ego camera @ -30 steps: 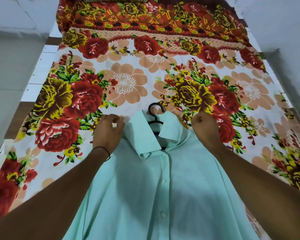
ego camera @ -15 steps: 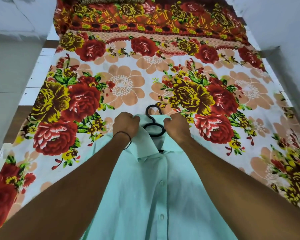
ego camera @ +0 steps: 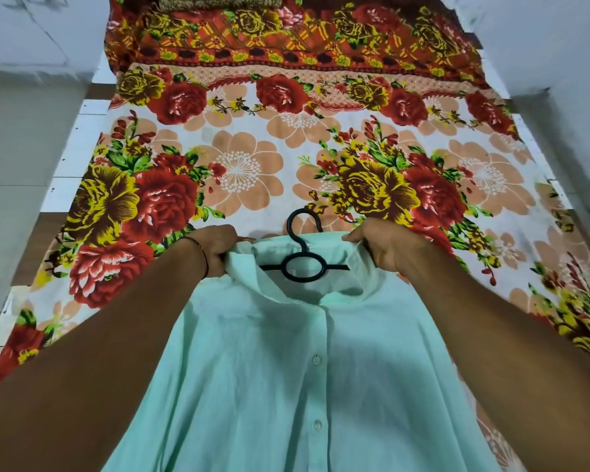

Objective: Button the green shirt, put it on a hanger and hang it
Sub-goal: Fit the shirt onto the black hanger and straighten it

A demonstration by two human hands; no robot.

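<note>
Head view. A floral-sheeted bed (ego camera: 246, 172) fills the scene. On its near half lies the green shirt (ego camera: 269, 369), front up, with its collar (ego camera: 246, 270) toward the far side and the placket closed down the visible middle. The shirt reads as light, thin and limp: it drapes in soft folds and would sag wherever unsupported. It is best taken at the collar band or shoulder seams, where the cloth is doubled, not by the loose body. A black hanger (ego camera: 300, 243) sits inside the neck opening, its hook projecting past the collar onto the sheet. It looks thin, rigid and probably light, so the hook would serve as the carrying point once the shoulders are seated. The left hand (ego camera: 218, 248) grips bunched cloth at the left end of the collar, fingers curled round it. The right hand (ego camera: 389, 248) holds the right end likewise, and the hanger lies between the two hands. Two small buttons (ego camera: 316, 360) show on the placket and appear fastened. Hidden or uncertain: the hem and sleeves are cut off at the near edge or covered by the forearms. The hanger's arms pass under the fabric, so whether they fill both shoulders cannot be told. Any top button is shadowed below the collar. Most fingertips are buried in cloth.
</note>
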